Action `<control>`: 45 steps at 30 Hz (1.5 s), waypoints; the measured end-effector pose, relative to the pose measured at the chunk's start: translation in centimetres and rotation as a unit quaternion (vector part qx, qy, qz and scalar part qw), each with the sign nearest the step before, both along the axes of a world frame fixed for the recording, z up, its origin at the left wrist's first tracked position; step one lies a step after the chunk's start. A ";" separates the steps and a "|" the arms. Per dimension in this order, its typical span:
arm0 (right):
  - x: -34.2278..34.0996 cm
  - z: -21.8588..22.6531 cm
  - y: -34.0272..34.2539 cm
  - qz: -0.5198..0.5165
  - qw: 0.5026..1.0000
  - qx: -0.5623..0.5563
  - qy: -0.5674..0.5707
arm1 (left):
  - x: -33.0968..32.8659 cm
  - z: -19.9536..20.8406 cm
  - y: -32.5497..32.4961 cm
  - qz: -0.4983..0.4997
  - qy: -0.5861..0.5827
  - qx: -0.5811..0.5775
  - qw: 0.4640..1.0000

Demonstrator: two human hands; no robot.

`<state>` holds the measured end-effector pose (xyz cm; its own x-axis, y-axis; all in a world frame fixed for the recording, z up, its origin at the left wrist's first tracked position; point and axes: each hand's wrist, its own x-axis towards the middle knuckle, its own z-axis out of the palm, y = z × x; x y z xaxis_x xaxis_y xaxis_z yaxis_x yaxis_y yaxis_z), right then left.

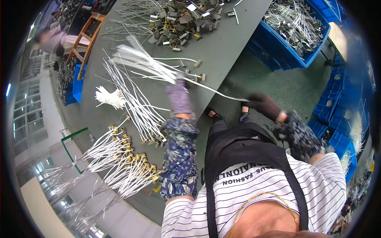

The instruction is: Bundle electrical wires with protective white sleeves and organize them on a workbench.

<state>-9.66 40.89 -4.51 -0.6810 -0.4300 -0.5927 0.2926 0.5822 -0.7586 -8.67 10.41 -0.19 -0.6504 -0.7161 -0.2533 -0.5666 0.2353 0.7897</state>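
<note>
My left hand (179, 97), in a purple knit glove, is closed around a bundle of white cables (149, 65) over the grey table. The far end of the bundle is smeared by motion. One single white cable (216, 91) runs from the bundle past the table edge to my right hand (264, 106), which wears a dark glove and seems to pinch its end. Under and beside the bundle lie a few cables with small metal end pieces (197, 62). More loose white cables (137, 107) lie left of my left hand, by a tied bunch of white strands (110, 98).
A heap of metal end pieces (182, 20) covers the far table (222, 43). Bundles with brass-coloured ends (131, 154) hang over the left edge. Blue crates (274, 47) of cables stand at the right. A wooden ladder-like frame (85, 43) and another person (59, 39) are at the far left.
</note>
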 end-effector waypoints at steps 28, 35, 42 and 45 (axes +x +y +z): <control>3.5 -0.4 3.4 0.049 0.998 0.032 -0.019 | -1.5 -5.6 8.2 0.066 0.216 0.584 0.780; 13.5 -3.6 18.4 -0.011 0.947 0.235 -0.221 | -3.4 -3.3 3.7 0.078 0.204 0.241 0.946; 12.4 -5.2 18.7 -0.050 0.961 0.210 -0.176 | -5.5 1.5 -0.8 0.102 0.367 0.385 0.841; 12.0 -5.4 18.8 -0.090 0.959 0.179 -0.201 | -5.8 0.4 -3.2 0.060 0.392 0.358 0.846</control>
